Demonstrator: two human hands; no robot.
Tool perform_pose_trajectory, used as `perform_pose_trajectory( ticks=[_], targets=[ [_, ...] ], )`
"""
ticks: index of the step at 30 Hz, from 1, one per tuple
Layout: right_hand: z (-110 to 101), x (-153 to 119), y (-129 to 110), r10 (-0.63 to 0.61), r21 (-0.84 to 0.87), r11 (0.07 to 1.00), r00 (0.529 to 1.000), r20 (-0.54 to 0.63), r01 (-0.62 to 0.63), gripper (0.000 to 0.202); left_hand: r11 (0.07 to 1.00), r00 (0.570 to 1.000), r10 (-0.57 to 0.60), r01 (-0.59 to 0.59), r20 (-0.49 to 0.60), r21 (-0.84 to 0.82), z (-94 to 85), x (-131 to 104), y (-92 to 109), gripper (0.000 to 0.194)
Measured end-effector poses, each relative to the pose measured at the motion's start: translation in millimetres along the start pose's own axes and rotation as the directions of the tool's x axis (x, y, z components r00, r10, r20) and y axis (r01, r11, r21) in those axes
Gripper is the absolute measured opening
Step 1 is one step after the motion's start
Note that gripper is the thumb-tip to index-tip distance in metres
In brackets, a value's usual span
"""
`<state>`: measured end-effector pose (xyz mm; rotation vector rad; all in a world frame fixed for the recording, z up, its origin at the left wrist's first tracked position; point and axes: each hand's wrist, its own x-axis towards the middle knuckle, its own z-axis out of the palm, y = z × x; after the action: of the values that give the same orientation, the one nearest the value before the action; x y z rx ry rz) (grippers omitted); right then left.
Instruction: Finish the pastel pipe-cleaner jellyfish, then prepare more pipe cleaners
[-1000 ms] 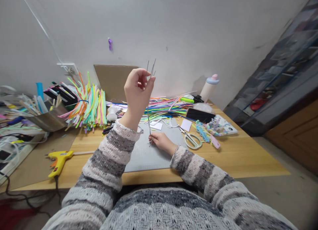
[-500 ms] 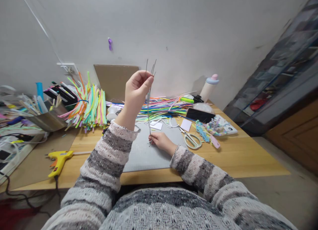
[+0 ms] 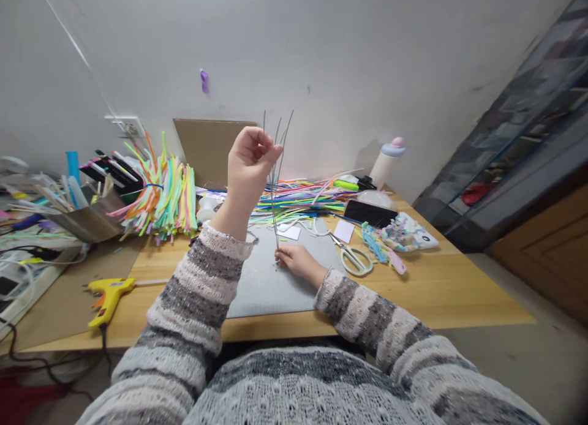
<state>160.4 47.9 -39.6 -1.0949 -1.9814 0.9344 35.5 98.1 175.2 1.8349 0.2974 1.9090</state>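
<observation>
Several thin grey wires [image 3: 274, 198] stand nearly upright, their upper ends spread apart. My right hand [image 3: 294, 259] pinches their lower ends just above the grey mat [image 3: 275, 293]. Raised in front of the wall, my left hand [image 3: 250, 158] has its thumb and fingertips closed at the upper part of the wires, seemingly around at least one of them. White cards and a pair of scissors [image 3: 356, 259] with pale green handles lie right of my right hand.
A yellow glue gun [image 3: 110, 296] lies at the left. Bundled colourful pipe cleaners [image 3: 169, 195] stand behind it, more lie along the wall. At the right are a phone [image 3: 370, 213], a bottle [image 3: 386, 161] and a patterned case [image 3: 416, 232].
My left hand has shifted slightly left, and the upper wire ends have spread wider apart. My right hand has stayed in place on the lower ends.
</observation>
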Motion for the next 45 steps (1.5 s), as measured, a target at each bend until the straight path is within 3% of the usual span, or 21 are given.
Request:
perform_pose_trajectory(
  ticks=[5, 14, 20, 25, 31, 33, 36, 41, 43, 45],
  targets=[
    [-0.2, -0.1, 0.1, -0.002, 0.002, 1.000, 1.000, 0.002, 0.002, 0.020, 0.993, 0.999, -0.018, 0.015, 0.031, 0.113, -1.4, -2.0, 8.2, 0.008],
    [-0.3, -0.2, -0.8, 0.006, 0.018, 1.000, 1.000, 0.002, -0.006, 0.020, 0.962, 1.000, -0.006, -0.002, 0.026, 0.274, 4.1, -7.3, 18.3, 0.006],
    [-1.6, -0.2, -2.3, 0.025, 0.045, 0.999, 1.000, 0.008, -0.025, 0.020, 0.927, 0.988, -0.138, 0.105, 0.066, 0.360, -4.6, -20.0, 19.6, 0.006],
    [-0.6, 0.9, 0.7, 0.040, 0.069, 0.997, 0.999, 0.009, -0.040, 0.019, 0.870, 0.926, -0.360, 0.289, 0.114, 0.399, -19.8, -38.5, 14.1, 0.008],
    [-0.5, 2.0, 1.9, 0.050, 0.091, 0.995, 0.999, 0.004, -0.051, 0.019, 0.781, 0.770, -0.594, 0.483, 0.232, 0.395, -27.3, -70.7, -2.2, 0.010],
    [-0.9, 1.6, 0.8, 0.046, 0.105, 0.993, 0.999, 0.004, -0.046, 0.019, 0.767, 0.739, -0.628, 0.534, 0.245, 0.355, -27.4, -81.7, -6.9, 0.009],
    [-1.3, -0.3, -2.7, 0.033, 0.143, 0.989, 0.999, -0.005, -0.032, 0.018, 0.777, 0.752, -0.620, 0.549, 0.223, 0.308, -26.7, -91.8, -10.9, 0.008],
    [-2.2, -5.3, -13.4, 0.010, 0.256, 0.967, 0.997, -0.079, 0.010, 0.019, 0.814, 0.833, -0.553, 0.530, 0.037, 0.239, -27.2, -88.0, -15.7, 0.009],
    [-2.0, -6.5, -16.9, 0.032, 0.326, 0.945, 0.995, -0.098, 0.002, 0.021, 0.798, 0.812, -0.583, 0.574, -0.002, 0.182, -28.9, -86.6, -18.3, 0.011],
    [-1.2, -6.9, -19.0, 0.072, 0.401, 0.916, 0.994, -0.080, -0.034, 0.024, 0.731, 0.741, -0.672, 0.668, -0.022, 0.139, -31.3, -90.1, -21.2, 0.017]
  ],
)
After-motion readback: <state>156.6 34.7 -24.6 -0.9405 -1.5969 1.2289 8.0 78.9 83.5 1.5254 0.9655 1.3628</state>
